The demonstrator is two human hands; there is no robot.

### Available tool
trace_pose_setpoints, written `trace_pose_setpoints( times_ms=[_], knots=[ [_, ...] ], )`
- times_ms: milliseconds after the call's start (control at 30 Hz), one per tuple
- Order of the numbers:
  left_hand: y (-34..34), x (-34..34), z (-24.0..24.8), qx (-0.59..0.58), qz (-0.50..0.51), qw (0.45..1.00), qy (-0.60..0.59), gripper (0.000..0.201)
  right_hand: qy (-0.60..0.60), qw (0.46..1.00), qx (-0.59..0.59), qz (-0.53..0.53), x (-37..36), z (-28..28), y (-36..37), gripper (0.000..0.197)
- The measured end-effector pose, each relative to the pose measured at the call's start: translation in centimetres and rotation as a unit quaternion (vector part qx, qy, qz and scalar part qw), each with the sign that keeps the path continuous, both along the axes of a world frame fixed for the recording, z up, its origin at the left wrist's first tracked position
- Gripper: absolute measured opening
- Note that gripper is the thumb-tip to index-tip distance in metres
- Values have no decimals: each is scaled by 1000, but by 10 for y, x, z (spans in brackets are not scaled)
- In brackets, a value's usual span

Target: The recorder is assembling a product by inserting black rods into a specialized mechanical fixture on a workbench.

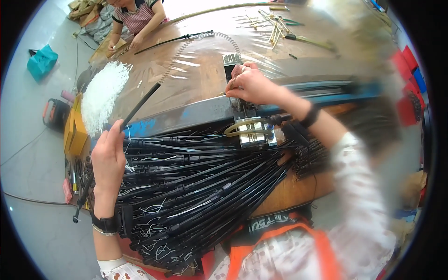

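Note:
My left hand (108, 156) is closed around a slim black rod (143, 101), which slants up and to the right. From the rod's far tip a long thin coil spring (176, 57) arcs over the table and comes down toward my right side. There my right hand (255, 85) pinches a coiled part of a spring beside a small dark block with a metal top (231, 59). Just below that hand sits a metal fixture (254, 132) with a yellowish hose looped over it. Under both arms lies a thick fan of black rods (186, 186) with thin white strands.
White short pieces (105, 93) are heaped at the left, next to a yellow box (75, 130). Across the table a person (140, 21) works by another black rod (172, 41). Brass-coloured rods (277, 28) lie at the far right. A blue-edged metal rail (186, 112) crosses the table.

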State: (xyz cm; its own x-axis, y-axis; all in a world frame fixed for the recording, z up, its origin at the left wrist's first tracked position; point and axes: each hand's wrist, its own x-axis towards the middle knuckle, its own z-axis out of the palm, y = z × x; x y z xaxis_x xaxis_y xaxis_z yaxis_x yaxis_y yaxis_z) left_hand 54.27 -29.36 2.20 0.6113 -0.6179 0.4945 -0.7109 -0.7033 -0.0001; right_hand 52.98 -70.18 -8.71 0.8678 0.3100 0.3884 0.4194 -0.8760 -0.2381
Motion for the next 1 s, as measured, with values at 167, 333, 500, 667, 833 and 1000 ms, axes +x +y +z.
trace_pose_setpoints(
  times_ms=[167, 333, 500, 667, 833, 1000],
  knots=[
    [-9, 4, 1, -27, -9, 1000, 2, 28, 110, 994, -15, 1, 5, 18, 5, 21],
    [-3, 6, -4, -24, -6, 1000, -3, 27, 128, 927, 350, -44, -4, 15, 4, 26],
    [-5, 4, -3, -8, -4, 1000, 7, 27, 40, 971, 233, 32, 6, -12, -1, 21],
    [1, 4, -5, -24, 1, 1000, 15, 26, -17, 997, 64, 28, 9, -14, 4, 16],
    [11, 20, -15, -11, 8, 1000, 9, 26, -160, 982, -91, 35, 1, -1, 5, 4],
    [4, 40, -30, 38, 5, 999, 21, 27, -235, 961, -99, -105, -77, -26, -120, 14]
  ],
)
